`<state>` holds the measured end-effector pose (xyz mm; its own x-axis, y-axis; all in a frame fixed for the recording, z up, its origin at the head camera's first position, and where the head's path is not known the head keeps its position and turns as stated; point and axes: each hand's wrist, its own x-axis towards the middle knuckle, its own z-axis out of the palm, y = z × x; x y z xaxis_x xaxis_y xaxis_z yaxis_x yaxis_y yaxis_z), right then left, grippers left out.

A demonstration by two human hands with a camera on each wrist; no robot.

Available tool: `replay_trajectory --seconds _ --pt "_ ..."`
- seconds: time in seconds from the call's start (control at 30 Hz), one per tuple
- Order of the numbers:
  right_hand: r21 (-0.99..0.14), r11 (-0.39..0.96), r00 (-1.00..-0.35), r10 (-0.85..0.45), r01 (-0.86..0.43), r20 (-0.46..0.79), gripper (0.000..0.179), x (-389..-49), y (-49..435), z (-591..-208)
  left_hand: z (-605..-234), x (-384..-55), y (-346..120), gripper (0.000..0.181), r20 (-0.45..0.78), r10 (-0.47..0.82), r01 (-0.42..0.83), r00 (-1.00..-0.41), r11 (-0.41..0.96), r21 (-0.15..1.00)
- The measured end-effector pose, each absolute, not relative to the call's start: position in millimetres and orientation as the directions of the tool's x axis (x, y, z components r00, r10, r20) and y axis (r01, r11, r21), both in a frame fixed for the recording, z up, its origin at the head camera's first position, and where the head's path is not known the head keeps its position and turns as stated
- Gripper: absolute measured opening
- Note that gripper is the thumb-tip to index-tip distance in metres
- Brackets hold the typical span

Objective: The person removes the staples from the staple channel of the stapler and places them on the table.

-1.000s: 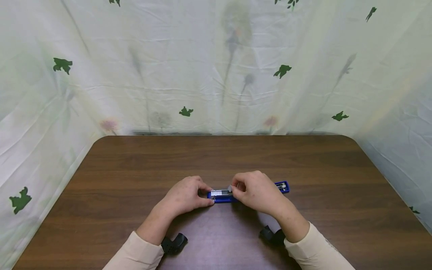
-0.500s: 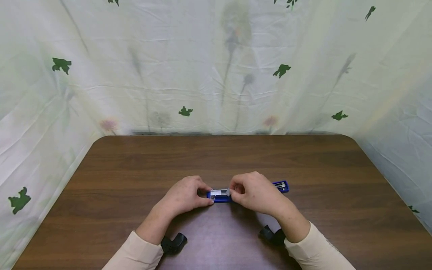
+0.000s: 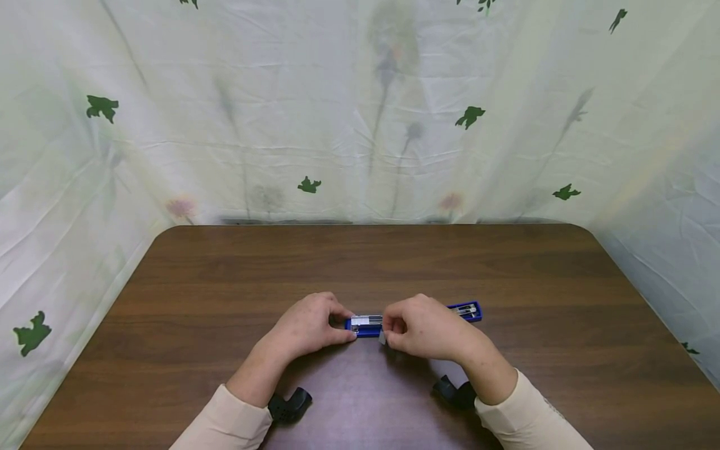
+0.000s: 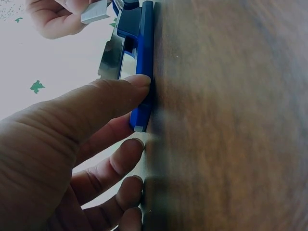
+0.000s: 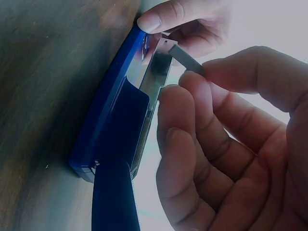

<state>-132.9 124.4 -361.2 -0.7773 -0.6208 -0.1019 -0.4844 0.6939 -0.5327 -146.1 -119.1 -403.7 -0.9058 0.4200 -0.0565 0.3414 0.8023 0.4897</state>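
Observation:
A blue stapler (image 3: 368, 333) lies on the table with its top cover (image 3: 471, 310) swung back to the right, so its metal staple channel (image 5: 156, 67) is exposed. My left hand (image 3: 308, 322) pinches the left end of the stapler's base, thumb on the near side and fingers on the far side. Between thumb and fingertips, my right hand (image 3: 430, 328) holds a short grey strip of staples (image 5: 186, 59). The strip is tilted and sits just off the near side of the channel. In the head view, the right hand hides the stapler's middle and hinge.
The brown wooden table (image 3: 253, 269) extends around both hands. Black wrist cameras (image 3: 290, 406) sit below the wrists, close to the tabletop. A pale patterned curtain (image 3: 349, 112) hangs behind the table and along both sides.
My right hand has shifted slightly toward me, bringing the strip of staples from over the channel to its near side. The left hand and stapler have stayed put.

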Motion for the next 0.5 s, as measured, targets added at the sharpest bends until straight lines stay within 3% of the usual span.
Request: replay_trajectory --seconds 0.5 --pt "-0.549 0.69 -0.728 -0.656 -0.472 -0.199 0.021 -129.1 122.3 -364.1 -402.9 -144.7 -118.5 0.03 -0.048 0.421 0.345 -0.906 0.797 0.495"
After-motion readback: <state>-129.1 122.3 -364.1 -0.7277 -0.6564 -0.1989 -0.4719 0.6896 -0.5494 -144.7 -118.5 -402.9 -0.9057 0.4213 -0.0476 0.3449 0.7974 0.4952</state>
